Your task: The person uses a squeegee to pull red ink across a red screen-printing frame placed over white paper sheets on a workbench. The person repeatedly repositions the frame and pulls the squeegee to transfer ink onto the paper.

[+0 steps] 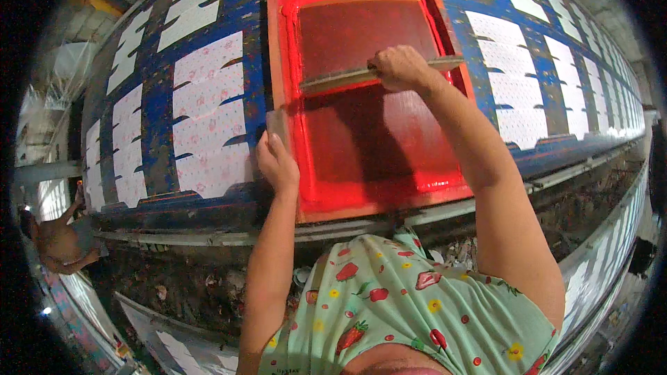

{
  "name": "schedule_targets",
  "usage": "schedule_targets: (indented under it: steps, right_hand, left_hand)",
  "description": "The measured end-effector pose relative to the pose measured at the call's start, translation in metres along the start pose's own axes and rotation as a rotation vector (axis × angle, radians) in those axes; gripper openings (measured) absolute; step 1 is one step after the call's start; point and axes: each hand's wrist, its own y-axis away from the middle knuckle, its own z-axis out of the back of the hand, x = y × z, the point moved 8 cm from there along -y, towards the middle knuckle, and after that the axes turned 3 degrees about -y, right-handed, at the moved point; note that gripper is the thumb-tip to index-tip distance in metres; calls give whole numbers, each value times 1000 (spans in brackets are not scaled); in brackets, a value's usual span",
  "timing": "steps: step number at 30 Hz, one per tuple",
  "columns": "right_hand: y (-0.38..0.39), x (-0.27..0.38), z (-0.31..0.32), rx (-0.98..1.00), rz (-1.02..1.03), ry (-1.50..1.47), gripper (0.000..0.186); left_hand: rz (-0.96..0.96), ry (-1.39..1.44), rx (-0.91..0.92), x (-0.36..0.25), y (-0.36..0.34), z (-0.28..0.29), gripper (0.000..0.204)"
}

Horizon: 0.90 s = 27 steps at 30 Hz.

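Observation:
A rectangular screen printing frame (381,206) with red ink and an orange-red border lies on the long table. My right hand (399,68) is closed on a long squeegee (328,80) that crosses the screen above its middle. My left hand (276,163) grips the frame's left side at a grey piece (276,123), its thumb showing and most fingers hidden. Red ink is piled along the screen's inner edges.
The blue table (257,62) holds rows of white printed cut sheets (207,114) (507,80) on both sides. A metal rail (174,237) runs along the near edge. Another person (59,239) is at the far lower left. A second table (170,344) stands behind me.

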Motion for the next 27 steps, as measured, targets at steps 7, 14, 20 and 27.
schedule_targets:
  steps: [7, 14, 20, 27]
  right_hand:
    - [123, 83, -29, -21, -52, -31, 23]
    - [211, 147, -48, 27, -108, -17, 31]
    - [252, 170, -53, -166, -55, -167, 48]
    - [288, 163, -49, -250, 134, -323, 47]
  left_hand:
    - [-42, 88, -5, 9, 1, -1, 55]
    - [-86, 20, -61, 12, -1, -3, 58]
    - [-53, -83, -51, 9, -3, -3, 69]
    - [-56, -231, -30, 5, -7, -1, 72]
